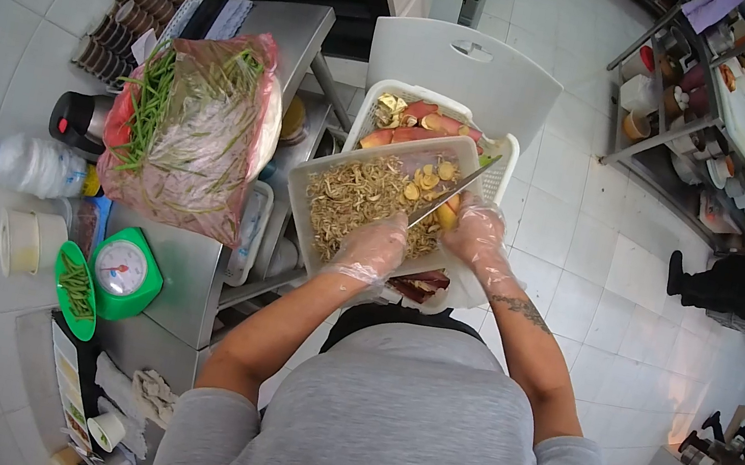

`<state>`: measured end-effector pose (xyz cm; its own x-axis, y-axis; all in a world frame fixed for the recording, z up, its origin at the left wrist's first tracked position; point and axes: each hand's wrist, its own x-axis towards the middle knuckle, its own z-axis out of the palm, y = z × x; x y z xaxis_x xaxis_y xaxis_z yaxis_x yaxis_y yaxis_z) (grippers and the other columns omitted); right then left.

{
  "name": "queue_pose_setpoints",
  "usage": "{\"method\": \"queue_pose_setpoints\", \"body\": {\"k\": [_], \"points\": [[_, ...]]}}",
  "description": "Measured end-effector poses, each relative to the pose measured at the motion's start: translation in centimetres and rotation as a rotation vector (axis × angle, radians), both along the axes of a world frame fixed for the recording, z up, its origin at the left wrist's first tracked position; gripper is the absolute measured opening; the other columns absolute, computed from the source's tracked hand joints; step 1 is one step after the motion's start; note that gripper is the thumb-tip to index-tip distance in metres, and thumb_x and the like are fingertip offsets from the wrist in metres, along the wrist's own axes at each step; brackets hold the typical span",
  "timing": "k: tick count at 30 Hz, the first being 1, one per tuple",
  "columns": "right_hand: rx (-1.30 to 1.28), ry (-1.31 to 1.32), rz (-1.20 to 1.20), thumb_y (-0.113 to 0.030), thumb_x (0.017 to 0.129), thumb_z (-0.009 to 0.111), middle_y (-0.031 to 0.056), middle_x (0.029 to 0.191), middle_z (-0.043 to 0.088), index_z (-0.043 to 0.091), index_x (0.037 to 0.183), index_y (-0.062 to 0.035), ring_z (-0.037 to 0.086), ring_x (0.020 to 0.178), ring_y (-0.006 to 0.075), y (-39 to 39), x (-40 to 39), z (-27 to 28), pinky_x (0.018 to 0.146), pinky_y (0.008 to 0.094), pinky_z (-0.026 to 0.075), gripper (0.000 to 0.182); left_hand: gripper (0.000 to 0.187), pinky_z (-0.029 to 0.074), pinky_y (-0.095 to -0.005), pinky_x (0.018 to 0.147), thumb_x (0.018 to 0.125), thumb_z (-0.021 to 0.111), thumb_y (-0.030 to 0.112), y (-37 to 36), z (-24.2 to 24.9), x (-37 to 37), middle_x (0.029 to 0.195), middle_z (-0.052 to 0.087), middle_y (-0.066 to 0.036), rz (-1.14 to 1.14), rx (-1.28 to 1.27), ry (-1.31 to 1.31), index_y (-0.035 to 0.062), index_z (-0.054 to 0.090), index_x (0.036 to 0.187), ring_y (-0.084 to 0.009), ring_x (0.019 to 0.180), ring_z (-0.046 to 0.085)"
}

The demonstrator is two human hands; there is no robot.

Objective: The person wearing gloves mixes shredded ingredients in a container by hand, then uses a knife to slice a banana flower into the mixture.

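Observation:
My gloved left hand (375, 245) is closed around the handle end of a knife (449, 192), whose blade slants up and to the right. In my gloved right hand (478, 231) is a piece of yellow-fleshed root (446, 214), possibly sweet potato, held beside the blade. Both hands are over a pale plastic tub (300, 190). Thin brownish shreds (349, 194) fill much of it, with round yellow slices (427, 179) near its far right corner. Beyond the tub, a white basket (457, 108) holds red-skinned, yellow-fleshed pieces (425, 114).
A white plastic chair (518, 84) stands behind the basket. At left, a steel table (186, 270) bears a pink plastic bag of green beans (201, 133) and a green scale (126, 274). Dark red pieces (420, 286) lie close to my body. Someone's dark-clothed leg (728, 280) shows at far right.

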<state>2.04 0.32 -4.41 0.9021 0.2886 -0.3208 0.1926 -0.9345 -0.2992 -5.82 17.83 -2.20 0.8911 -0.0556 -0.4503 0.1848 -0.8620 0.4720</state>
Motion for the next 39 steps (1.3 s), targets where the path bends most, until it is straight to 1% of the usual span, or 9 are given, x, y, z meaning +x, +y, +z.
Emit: {"method": "queue_pose_setpoints", "body": {"k": [5,8,11,14,18,25,31,34,39], "points": [[-0.071,-0.074,0.043,-0.024,0.069,0.077,0.0189,0.098,0.068,0.057,0.112,-0.0021,0.066,0.093,0.0372,-0.6,-0.2,0.0,0.085,0.0459,0.052,0.052,0.027,0.047,-0.0552,0.086,0.095,0.036,0.015,-0.8,1.4,-0.2,0.097,0.065,-0.031,-0.009,-0.016,0.008,-0.0037,0.053,0.105,-0.046,0.098,0.064],[-0.056,-0.047,0.053,-0.022,0.067,0.077,0.0191,0.101,0.068,0.056,0.118,0.0009,0.067,0.095,0.0363,-0.2,-0.3,0.0,0.086,0.0431,0.053,0.06,0.028,0.047,-0.0559,0.088,0.095,0.036,0.015,-1.3,0.4,0.3,0.098,0.066,-0.032,0.075,-0.022,0.04,-0.0043,0.053,0.105,-0.0468,0.097,0.065],[0.084,-0.238,0.071,-0.023,0.066,0.078,0.0189,0.106,0.066,0.055,0.119,-0.0017,0.066,0.097,0.0361,2.3,-3.5,-0.9,0.088,0.0436,0.052,0.062,0.026,0.047,-0.0557,0.088,0.096,0.036,0.016,-0.9,1.7,1.4,0.103,0.065,-0.031,0.106,-0.024,-0.004,-0.0023,0.052,0.106,-0.0473,0.098,0.064],[0.013,-0.021,0.05,-0.026,0.065,0.081,0.0183,0.109,0.064,0.055,0.119,-0.0039,0.065,0.098,0.0352,1.6,-1.8,0.5,0.089,0.0441,0.051,0.064,0.024,0.048,-0.0556,0.085,0.096,0.037,0.015,0.2,3.5,1.3,0.1,0.065,-0.03,0.043,-0.011,-0.039,-0.0014,0.05,0.108,-0.0468,0.096,0.064],[0.029,-0.06,0.022,-0.025,0.064,0.081,0.0178,0.104,0.064,0.054,0.12,-0.0061,0.064,0.097,0.0366,-0.3,-0.4,-0.3,0.087,0.0463,0.051,0.065,0.023,0.048,-0.0553,0.081,0.096,0.037,0.015,1.6,3.2,-0.8,0.095,0.066,-0.029,-0.062,-0.021,-0.077,-0.0018,0.049,0.107,-0.0469,0.092,0.064],[0.044,0.099,-0.092,-0.023,0.068,0.074,0.0175,0.107,0.069,0.064,0.114,-0.0064,0.066,0.1,0.034,0.4,0.3,-0.8,0.089,0.0422,0.052,0.051,0.026,0.048,-0.0544,0.079,0.099,0.034,0.016,1.3,3.2,-3.0,0.092,0.064,-0.029,-0.066,0.002,-0.067,-0.0047,0.048,0.104,-0.047,0.089,0.063],[0.014,0.108,-0.054,-0.025,0.069,0.072,0.0168,0.104,0.07,0.073,0.103,-0.0097,0.067,0.1,0.0325,0.7,0.3,0.6,0.088,0.0411,0.053,0.037,0.029,0.048,-0.0544,0.079,0.1,0.031,0.02,1.6,2.3,-3.8,0.09,0.064,-0.029,-0.076,0.03,-0.086,-0.0039,0.047,0.101,-0.0462,0.089,0.063],[0.033,0.133,-0.063,-0.025,0.069,0.072,0.017,0.103,0.07,0.073,0.103,-0.0097,0.067,0.099,0.0329,0.9,0.1,1.3,0.088,0.0414,0.053,0.037,0.029,0.049,-0.0544,0.08,0.099,0.031,0.019,1.5,2.1,-3.3,0.09,0.064,-0.029,-0.069,0.006,-0.067,-0.0039,0.048,0.101,-0.0464,0.089,0.064],[0.055,0.137,-0.048,-0.021,0.069,0.073,0.0195,0.101,0.07,0.065,0.114,-0.0054,0.067,0.097,0.0351,2.0,-0.7,2.1,0.087,0.0431,0.053,0.048,0.03,0.049,-0.0541,0.085,0.097,0.034,0.017,0.0,2.3,0.1,0.1,0.065,-0.031,-0.005,0.006,0.027,-0.0045,0.052,0.105,-0.0456,0.097,0.064]]}}
